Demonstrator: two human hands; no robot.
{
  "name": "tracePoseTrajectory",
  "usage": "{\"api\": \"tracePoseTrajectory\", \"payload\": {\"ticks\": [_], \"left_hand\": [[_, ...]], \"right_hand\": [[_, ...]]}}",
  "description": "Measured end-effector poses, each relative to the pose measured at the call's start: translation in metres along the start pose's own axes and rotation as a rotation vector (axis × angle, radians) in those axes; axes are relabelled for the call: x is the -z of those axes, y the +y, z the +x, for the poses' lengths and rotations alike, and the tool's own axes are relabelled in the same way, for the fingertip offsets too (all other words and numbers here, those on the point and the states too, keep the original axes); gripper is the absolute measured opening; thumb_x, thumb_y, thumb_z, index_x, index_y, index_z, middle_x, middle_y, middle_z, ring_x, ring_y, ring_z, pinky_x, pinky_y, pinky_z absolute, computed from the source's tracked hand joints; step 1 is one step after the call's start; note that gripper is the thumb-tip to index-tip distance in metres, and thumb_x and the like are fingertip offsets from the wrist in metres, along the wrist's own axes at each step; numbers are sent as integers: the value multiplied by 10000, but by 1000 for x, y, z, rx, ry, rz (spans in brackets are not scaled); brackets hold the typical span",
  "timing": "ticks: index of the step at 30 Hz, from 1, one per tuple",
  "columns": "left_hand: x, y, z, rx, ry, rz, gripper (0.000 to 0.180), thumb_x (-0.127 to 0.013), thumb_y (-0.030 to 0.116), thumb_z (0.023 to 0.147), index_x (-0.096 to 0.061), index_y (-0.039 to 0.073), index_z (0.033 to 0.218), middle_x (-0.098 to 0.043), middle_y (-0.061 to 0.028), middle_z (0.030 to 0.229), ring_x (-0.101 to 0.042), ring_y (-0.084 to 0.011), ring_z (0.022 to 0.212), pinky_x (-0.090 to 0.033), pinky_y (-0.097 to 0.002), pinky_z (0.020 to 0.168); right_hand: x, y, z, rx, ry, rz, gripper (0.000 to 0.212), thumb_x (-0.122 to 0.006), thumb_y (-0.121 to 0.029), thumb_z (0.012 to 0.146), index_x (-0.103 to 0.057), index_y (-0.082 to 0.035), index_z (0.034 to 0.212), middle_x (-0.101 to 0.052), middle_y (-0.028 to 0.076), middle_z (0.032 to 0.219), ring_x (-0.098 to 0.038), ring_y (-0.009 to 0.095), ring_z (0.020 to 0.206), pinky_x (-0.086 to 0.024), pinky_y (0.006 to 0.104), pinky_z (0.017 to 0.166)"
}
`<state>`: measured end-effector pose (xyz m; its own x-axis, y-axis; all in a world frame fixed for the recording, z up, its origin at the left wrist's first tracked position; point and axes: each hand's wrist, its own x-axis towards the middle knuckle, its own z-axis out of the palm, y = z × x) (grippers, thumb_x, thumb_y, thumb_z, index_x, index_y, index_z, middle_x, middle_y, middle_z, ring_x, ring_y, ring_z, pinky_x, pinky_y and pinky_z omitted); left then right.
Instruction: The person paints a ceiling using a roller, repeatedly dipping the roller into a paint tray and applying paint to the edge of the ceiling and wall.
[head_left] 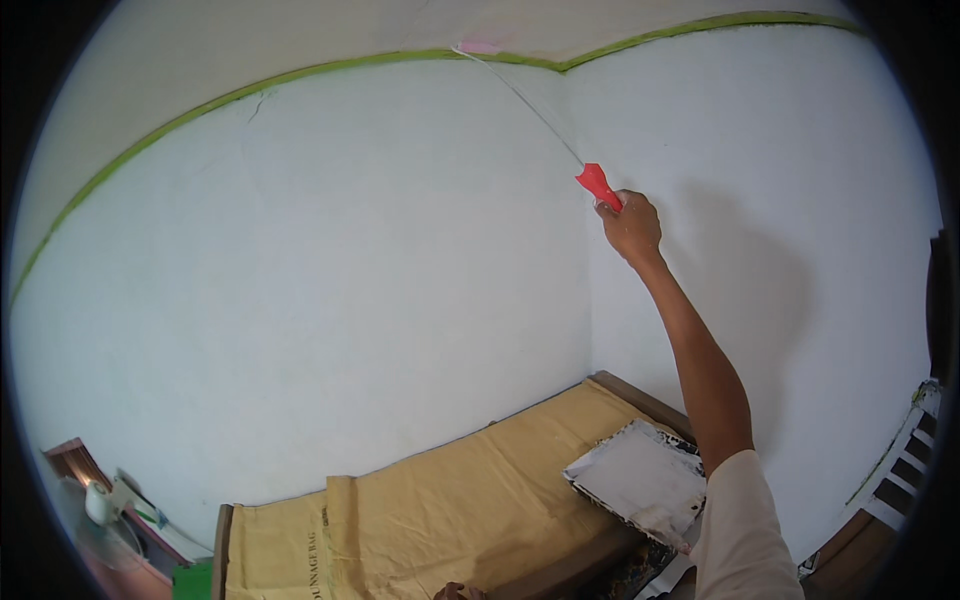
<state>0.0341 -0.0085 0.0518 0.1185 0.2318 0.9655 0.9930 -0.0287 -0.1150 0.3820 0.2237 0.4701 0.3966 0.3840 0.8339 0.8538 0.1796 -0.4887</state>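
My right hand [634, 228] is raised on a stretched arm, its fingers wrapped round the red handle of a paint roller [597, 184]. A thin metal rod runs from the handle up and left to a pinkish roller head [480, 47]. That head is at the ceiling [330, 35], just above the green trim strip [340, 66] and left of the room corner. Only a small part of my left hand [458, 592] shows at the bottom edge, by the brown paper covering; its fingers are mostly cut off.
Below the white wall [350, 260] stands a wood-edged surface under brown paper sheeting [430, 500]. A paint-smeared white tray [640, 475] lies at its right end. A fan [100, 505] is at the lower left, a white slatted piece [900, 470] at the right.
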Motion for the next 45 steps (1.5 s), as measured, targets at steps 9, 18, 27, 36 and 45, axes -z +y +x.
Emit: {"api": "tracePoseTrajectory", "payload": {"ticks": [9, 18, 27, 36, 45], "left_hand": [[-39, -22, -93, -1, -290, -321, 256, -513, 321, 945, -564, 78, 886, -549, -69, 713, -433, -138, 451, -391, -275, 371], [-8, -9, -4, -300, 2, -16, 305, -545, 355, 930, -556, 50, 907, -551, -66, 706, -480, -150, 482, -405, -282, 392], [-18, -15, -69, 38, -248, -77, 305, -622, 353, 899, -643, 56, 828, -473, -27, 569, -454, -154, 437, -393, -273, 379], [-23, -11, -63, 285, -390, -453, 323, -688, 358, 824, -635, 42, 775, -565, -117, 536, -546, -265, 435, -450, -364, 400], [-14, -12, -54, 476, -497, -617, 373, -646, 405, 851, -635, 43, 766, -555, -132, 518, -528, -266, 409, -436, -360, 383]], "right_hand": [[45, 14, -46, 15, 10, 125, 277, -632, -331, 859, -666, -67, 936, -659, 152, 830, -635, 339, 787, -480, 432, 691], [58, 15, -14, 14, 2, 9, 263, -623, -299, 874, -659, -49, 948, -655, 165, 819, -630, 355, 770, -480, 443, 685], [140, 33, -100, -88, 29, 231, 307, -628, -263, 881, -637, 13, 1017, -584, 152, 725, -508, 229, 617, -428, 329, 618], [96, 7, -36, 35, -9, 126, 300, -629, -305, 865, -642, -16, 945, -626, 169, 764, -590, 344, 691, -457, 419, 653], [209, 39, -119, -126, 24, 354, 297, -611, -257, 907, -634, 25, 996, -483, 57, 643, -449, 110, 578, -400, 308, 551]]}}
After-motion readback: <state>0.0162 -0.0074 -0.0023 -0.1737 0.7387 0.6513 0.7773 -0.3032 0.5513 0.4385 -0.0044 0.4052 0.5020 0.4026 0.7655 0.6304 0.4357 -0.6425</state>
